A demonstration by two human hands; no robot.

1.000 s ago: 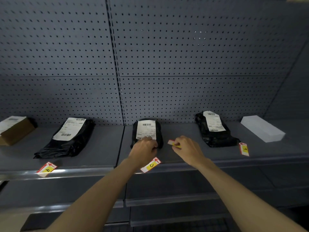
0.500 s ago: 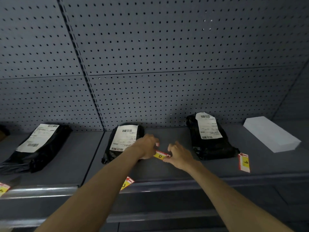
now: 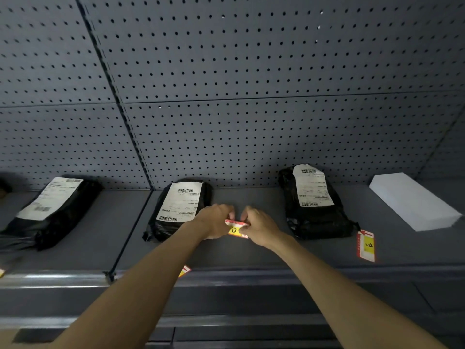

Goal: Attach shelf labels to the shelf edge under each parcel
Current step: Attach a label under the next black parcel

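Both hands hold one red, white and yellow shelf label [image 3: 235, 228] above the shelf, between two black parcels. My left hand [image 3: 216, 222] pinches its left end and my right hand [image 3: 259, 229] its right end. The middle black parcel [image 3: 180, 205] lies just left of my left hand; another black parcel [image 3: 314, 202] lies to the right. A third black parcel [image 3: 54, 210] is at the left. A label marked E [image 3: 366, 245] lies on the shelf by the right parcel. Another label [image 3: 185, 270] pokes out at the shelf edge [image 3: 251, 273], partly hidden by my left forearm.
A white box [image 3: 412, 200] lies at the far right of the grey shelf. A perforated grey back panel [image 3: 226, 96] rises behind the parcels. A divider seam [image 3: 130, 230] splits the shelf left of the middle parcel. A lower shelf edge [image 3: 226, 321] runs below.
My hands have come together on the label, now held at both ends. The view has shifted right and closer, so the leftmost box and label have slid out of view.
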